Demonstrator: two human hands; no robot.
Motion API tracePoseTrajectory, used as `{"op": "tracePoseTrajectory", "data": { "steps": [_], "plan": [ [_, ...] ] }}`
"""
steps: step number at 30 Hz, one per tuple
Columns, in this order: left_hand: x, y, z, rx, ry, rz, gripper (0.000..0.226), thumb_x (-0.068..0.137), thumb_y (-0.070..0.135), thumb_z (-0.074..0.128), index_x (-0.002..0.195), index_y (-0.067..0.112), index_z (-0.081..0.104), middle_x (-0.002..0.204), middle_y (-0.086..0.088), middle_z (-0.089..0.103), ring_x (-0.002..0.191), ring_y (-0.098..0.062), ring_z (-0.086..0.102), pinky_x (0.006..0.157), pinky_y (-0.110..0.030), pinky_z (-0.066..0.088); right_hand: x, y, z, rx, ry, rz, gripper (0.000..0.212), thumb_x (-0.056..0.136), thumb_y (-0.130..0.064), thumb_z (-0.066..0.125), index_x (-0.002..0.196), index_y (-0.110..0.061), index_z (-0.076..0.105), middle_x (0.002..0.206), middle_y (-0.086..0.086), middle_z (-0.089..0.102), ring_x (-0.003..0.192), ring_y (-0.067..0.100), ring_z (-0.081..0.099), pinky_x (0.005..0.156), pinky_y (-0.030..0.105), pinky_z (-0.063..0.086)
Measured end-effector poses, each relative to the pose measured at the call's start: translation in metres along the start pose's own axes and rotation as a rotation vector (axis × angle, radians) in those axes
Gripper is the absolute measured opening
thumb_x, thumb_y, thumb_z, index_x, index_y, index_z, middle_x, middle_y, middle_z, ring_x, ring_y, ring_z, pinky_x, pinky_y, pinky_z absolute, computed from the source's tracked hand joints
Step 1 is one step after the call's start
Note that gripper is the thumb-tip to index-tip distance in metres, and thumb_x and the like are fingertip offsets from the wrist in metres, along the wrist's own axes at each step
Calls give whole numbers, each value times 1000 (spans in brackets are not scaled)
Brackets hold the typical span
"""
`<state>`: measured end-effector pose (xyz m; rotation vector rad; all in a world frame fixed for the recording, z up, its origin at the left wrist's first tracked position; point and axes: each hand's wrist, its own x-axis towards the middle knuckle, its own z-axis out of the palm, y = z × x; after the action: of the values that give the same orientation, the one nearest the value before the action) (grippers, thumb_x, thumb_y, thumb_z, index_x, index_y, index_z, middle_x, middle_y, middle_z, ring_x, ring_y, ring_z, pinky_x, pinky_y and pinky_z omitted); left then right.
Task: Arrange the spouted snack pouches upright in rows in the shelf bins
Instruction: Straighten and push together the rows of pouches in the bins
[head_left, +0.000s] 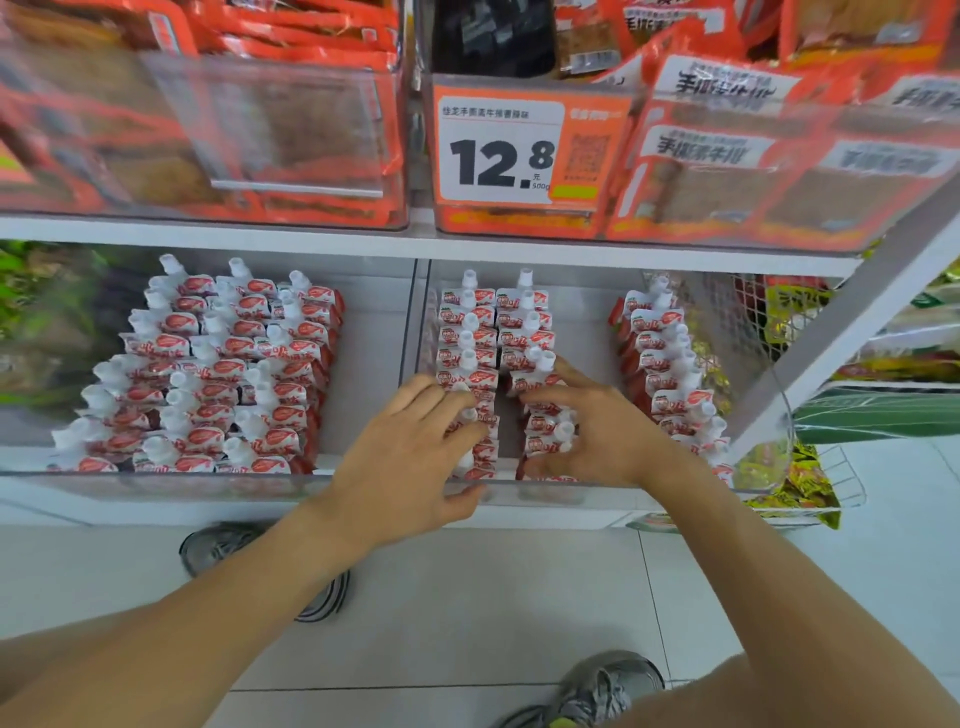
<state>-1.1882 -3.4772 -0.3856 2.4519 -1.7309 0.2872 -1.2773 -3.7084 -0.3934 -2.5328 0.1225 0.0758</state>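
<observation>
My left hand (415, 457) is resting with fingers spread and nearly straight over the near end of the leftmost row of spouted pouches (467, 364) in the right bin (587, 312); the grip is open, pressing, not clasping. My right hand (597, 426) is lying on the second row (530, 338), fingers loosely curved over the caps, thumb low at the front; I cannot tell whether it is clasping a pouch.

The right bin, of clear plastic, is holding three rows of upright pouches: two touching rows under my hands and a third row (670, 364) along its right wall, with a bare strip between. The left bin (374, 338) is holding three rows (218, 374) packed at its left side.

Both bins are sitting on a white shelf (156, 506). The shelf above is carrying two clear bins of orange snack bags (727, 171) and one price tag (498, 150) reading 12.8. A wire basket (810, 483) is hanging at the shelf's right end. Pale floor tiles (493, 613) are lying below, with two grey shoes (597, 686) on them.
</observation>
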Motion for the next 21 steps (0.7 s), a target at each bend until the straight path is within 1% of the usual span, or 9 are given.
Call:
{"op": "tracePoseTrajectory", "data": {
  "steps": [4,5,7,9,11,12,14,17,21],
  "plan": [
    [1,0,-2,3,-11,0,51,81,60,58,105,16,67,114,-7,61,99,-26,54,107,-41,33,-3,0,-2,-29,-25,14,83,61,-47,88,136,-27,57,155,-12,29,133,12,46,111,37,41],
    [0,0,-2,1,-12,0,51,81,60,58,105,16,67,114,-7,61,99,-26,54,107,-41,33,-3,0,-3,-36,-56,27,86,63,-48,87,139,-30,52,159,-12,21,139,12,39,114,38,37],
    [1,0,-2,-4,-16,-1,51,80,59,59,105,16,68,114,-6,61,100,-25,54,107,-41,33,-4,-2,-14,25,-178,84,95,66,-53,84,147,-44,36,162,-14,2,151,12,8,121,34,18],
    [0,0,-2,-18,-25,-11,50,80,59,59,106,18,68,115,-5,61,101,-24,54,108,-41,33,3,-9,-35,127,-163,136,102,65,-57,83,148,-54,22,162,-14,0,150,12,-11,117,34,9],
    [1,1,-3,-28,-32,-16,50,79,59,59,107,19,69,115,-5,61,102,-23,54,109,-41,33,27,-14,-53,94,-41,158,106,68,-48,85,151,-49,19,163,-9,8,151,11,-10,119,39,12],
    [1,1,-3,-31,-36,-15,50,79,59,59,107,19,69,115,-4,61,102,-23,54,110,-41,33,43,-16,-57,41,-39,184,110,67,-44,87,152,-46,17,164,-4,5,151,12,-9,119,39,14],
    [1,0,-3,-39,-38,-16,50,78,60,60,106,20,69,114,-3,61,102,-22,54,110,-40,31,73,-20,-54,-38,-128,257,118,63,-40,90,152,-49,14,165,2,-8,152,17,-6,118,40,20],
    [1,0,-3,-60,-44,-21,49,77,60,60,106,21,70,113,-2,62,102,-21,56,111,-40,31,100,-19,-36,-46,-217,297,118,60,-36,92,150,-52,16,164,1,-16,152,20,1,117,38,23],
    [1,-1,-3,-69,-49,-22,50,77,60,60,107,21,70,114,-2,62,104,-21,56,111,-40,31,105,-12,-32,-88,-167,319,109,60,-32,91,149,-43,29,164,-3,-5,150,20,15,111,29,29]
  ]
}}
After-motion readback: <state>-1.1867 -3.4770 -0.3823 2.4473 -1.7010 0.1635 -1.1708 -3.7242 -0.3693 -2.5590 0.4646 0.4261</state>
